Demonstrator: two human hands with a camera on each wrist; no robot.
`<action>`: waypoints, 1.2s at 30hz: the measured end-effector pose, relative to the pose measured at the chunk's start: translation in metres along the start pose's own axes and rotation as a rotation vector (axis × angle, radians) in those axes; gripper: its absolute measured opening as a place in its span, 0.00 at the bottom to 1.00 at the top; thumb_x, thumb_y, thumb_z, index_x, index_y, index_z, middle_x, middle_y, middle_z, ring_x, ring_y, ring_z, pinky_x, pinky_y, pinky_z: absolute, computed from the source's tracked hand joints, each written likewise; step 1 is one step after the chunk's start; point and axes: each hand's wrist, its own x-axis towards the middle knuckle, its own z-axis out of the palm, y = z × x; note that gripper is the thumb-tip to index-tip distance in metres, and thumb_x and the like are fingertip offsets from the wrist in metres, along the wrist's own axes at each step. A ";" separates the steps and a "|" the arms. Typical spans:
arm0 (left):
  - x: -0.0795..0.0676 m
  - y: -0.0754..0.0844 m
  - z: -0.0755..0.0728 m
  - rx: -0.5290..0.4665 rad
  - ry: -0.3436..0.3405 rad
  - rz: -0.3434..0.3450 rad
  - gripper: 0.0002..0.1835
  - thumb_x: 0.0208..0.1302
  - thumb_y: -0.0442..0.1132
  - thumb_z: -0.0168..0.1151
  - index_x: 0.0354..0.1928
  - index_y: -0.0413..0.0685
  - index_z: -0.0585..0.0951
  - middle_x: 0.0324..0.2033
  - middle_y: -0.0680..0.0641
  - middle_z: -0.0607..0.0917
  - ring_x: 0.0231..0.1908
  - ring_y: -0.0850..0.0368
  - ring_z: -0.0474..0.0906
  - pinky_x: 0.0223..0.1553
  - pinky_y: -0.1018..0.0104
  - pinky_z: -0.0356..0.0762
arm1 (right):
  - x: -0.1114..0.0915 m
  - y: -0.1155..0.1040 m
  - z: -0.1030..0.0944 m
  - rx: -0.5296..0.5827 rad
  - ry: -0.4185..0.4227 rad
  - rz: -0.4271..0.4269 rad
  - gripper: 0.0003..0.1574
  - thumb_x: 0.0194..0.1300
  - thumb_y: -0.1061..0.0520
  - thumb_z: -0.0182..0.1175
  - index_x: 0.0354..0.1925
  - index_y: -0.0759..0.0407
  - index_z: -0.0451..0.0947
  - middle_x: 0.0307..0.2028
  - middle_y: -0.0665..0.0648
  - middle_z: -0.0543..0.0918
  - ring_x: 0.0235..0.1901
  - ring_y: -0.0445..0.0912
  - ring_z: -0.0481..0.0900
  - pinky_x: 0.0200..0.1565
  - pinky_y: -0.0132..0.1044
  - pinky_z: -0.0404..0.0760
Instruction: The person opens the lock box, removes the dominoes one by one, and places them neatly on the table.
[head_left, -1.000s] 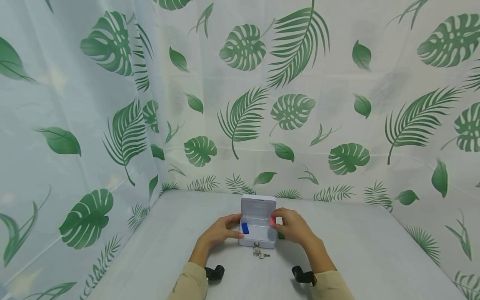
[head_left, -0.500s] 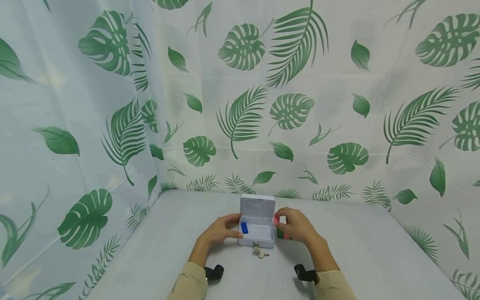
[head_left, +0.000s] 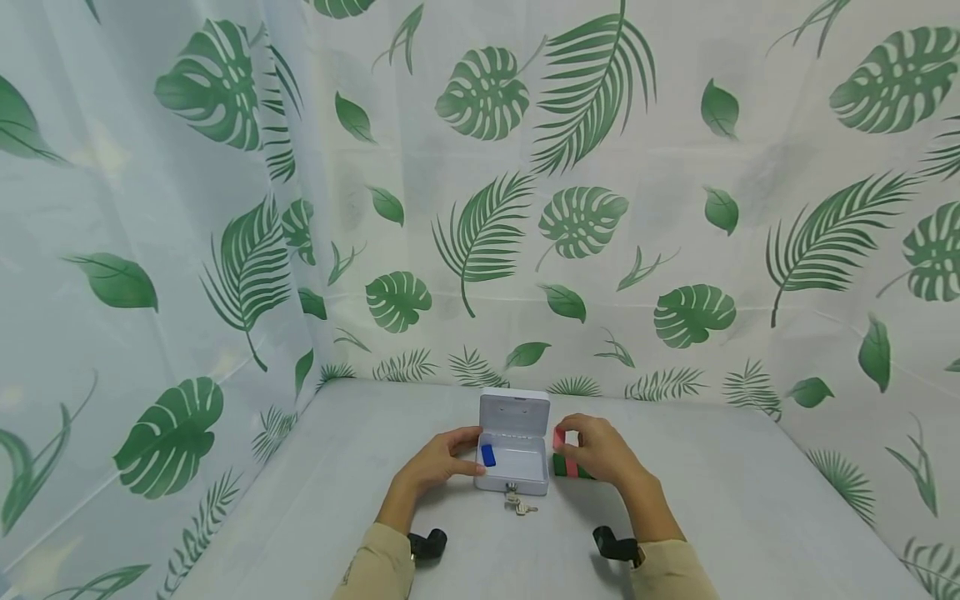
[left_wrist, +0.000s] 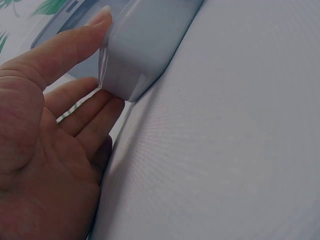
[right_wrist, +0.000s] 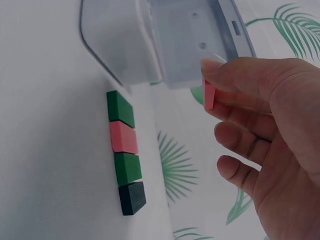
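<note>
A small pale metal cash box (head_left: 491,484) stands with its lid raised, a blue block (head_left: 488,455) lying inside at the left. My left hand (head_left: 441,460) grips the box's left side, thumb at the rim and fingers against the outer wall in the left wrist view. To the right of the box, my right hand (head_left: 602,452) pinches a pink block (right_wrist: 209,95) between thumb and forefinger, its other fingers loosely bent. Below that hand, a row on the table holds a green block (right_wrist: 120,109), a pink block (right_wrist: 123,137), another green block (right_wrist: 128,168) and a black block (right_wrist: 132,198).
A set of keys (head_left: 522,507) hangs from the front lock of the box onto the white table (head_left: 510,558). Leaf-printed curtains (head_left: 495,250) close off the back and left side.
My right hand has moved right, taking the pink block from over the box's right edge to beside it, above the row. The left hand keeps its grip on the box.
</note>
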 end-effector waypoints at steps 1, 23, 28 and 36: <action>0.000 0.000 0.000 -0.001 0.000 0.000 0.43 0.58 0.38 0.79 0.75 0.45 0.71 0.74 0.42 0.73 0.76 0.41 0.66 0.77 0.41 0.59 | 0.000 0.001 0.000 0.002 0.000 0.004 0.16 0.63 0.59 0.72 0.50 0.59 0.87 0.51 0.57 0.88 0.32 0.43 0.75 0.32 0.37 0.77; 0.000 -0.001 0.000 0.000 -0.006 0.011 0.43 0.58 0.39 0.79 0.75 0.45 0.71 0.73 0.42 0.74 0.76 0.41 0.66 0.77 0.41 0.59 | -0.002 0.007 -0.003 0.026 -0.016 0.005 0.17 0.65 0.59 0.71 0.52 0.62 0.86 0.52 0.59 0.88 0.33 0.44 0.76 0.32 0.37 0.77; -0.001 0.000 0.000 -0.003 -0.004 0.006 0.43 0.58 0.39 0.79 0.75 0.44 0.71 0.73 0.42 0.74 0.76 0.41 0.66 0.77 0.41 0.59 | -0.003 0.010 -0.005 0.016 -0.024 -0.005 0.18 0.66 0.60 0.70 0.53 0.63 0.86 0.53 0.60 0.88 0.34 0.44 0.76 0.33 0.36 0.77; 0.000 0.000 -0.001 0.010 -0.003 0.010 0.43 0.58 0.39 0.79 0.75 0.44 0.71 0.73 0.42 0.74 0.76 0.41 0.66 0.77 0.41 0.59 | -0.003 0.013 -0.008 0.010 -0.035 -0.001 0.18 0.66 0.61 0.70 0.53 0.63 0.85 0.53 0.60 0.88 0.36 0.45 0.77 0.37 0.39 0.80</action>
